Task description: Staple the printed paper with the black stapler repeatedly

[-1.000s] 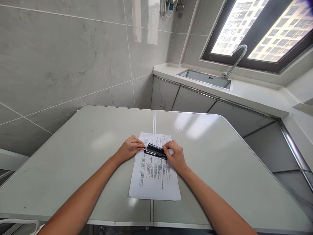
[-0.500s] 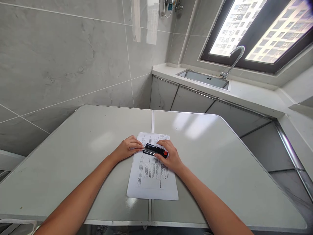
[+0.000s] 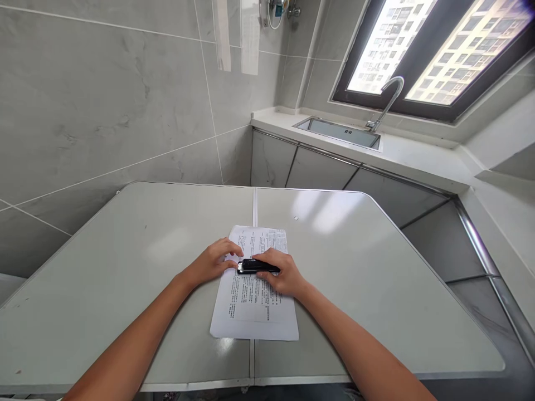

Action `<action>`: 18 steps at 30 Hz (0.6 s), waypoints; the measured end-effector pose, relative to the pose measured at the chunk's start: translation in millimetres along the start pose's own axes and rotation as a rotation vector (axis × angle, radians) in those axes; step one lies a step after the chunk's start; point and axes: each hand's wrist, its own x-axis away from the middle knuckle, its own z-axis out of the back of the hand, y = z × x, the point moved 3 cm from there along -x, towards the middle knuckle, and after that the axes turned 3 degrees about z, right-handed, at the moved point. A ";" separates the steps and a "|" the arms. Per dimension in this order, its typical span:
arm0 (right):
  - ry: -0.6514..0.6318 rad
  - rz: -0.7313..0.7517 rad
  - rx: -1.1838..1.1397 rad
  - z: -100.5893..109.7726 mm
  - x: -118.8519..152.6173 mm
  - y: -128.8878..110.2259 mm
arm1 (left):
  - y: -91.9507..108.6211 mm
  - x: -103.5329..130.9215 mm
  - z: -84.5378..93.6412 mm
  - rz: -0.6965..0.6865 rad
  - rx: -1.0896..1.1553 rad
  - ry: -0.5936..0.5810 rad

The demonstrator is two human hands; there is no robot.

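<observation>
A black stapler (image 3: pixel 249 266) lies across the printed paper (image 3: pixel 254 323), its silvery front end pointing left. My right hand (image 3: pixel 285 273) wraps its fingers and thumb round the stapler's rear half and hides that end. Just off the stapler's front is my left hand (image 3: pixel 218 258), with thumb and forefinger parted. The left thumb tip is close to the silvery end; whether it touches is hard to make out. The paper lies flat under both hands, over the table's centre seam.
The pale table (image 3: pixel 125 312) spreads out on both sides of the paper. A small white scrap (image 3: pixel 296 218) lies beyond the paper to the right. Behind the table, a counter (image 3: pixel 418 150) carries a sink (image 3: pixel 338 132) and a tap (image 3: pixel 388 103) below a window.
The stapler has turned to lie more level, and its parted halves now look closed together. My right hand has moved forward over it. My left thumb and forefinger have come apart from their pinch.
</observation>
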 end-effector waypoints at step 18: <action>0.234 -0.215 0.104 40.1 4.7 14.2 | 2.1 -5.0 -14.6 -0.020 -0.162 0.053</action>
